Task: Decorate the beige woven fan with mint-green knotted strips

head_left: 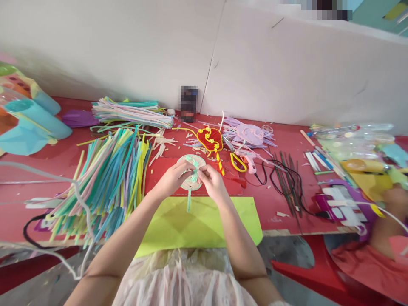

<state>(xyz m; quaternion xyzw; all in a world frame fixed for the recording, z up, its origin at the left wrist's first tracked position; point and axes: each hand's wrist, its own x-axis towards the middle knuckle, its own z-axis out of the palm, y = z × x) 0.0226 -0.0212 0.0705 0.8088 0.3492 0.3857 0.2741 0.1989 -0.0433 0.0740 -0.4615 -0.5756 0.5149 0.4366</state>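
Observation:
A small round fan [189, 185] made of pipe cleaners, pale cream with a mint-green rim and handle, lies on a red board in front of me. Mint-green curled decorations [191, 160] sit on its face. My left hand [173, 177] reaches over the fan's left side, fingers pinched on a mint-green pipe-cleaner piece. From the right, my right hand [211, 180] pinches the same small piece, thumb and fingertips together. My fingers partly hide the piece, so its shape and whether it is attached cannot be made out.
Behind lie a red-and-yellow fan [209, 139], a lilac fan [250, 134], yellow-handled scissors [238, 162] and a pink glue gun [250, 161]. Pipe-cleaner bundles [108, 174] fill the left. Dark wires [288, 182] and a power strip [342, 204] lie right, near another person's arm [387, 216].

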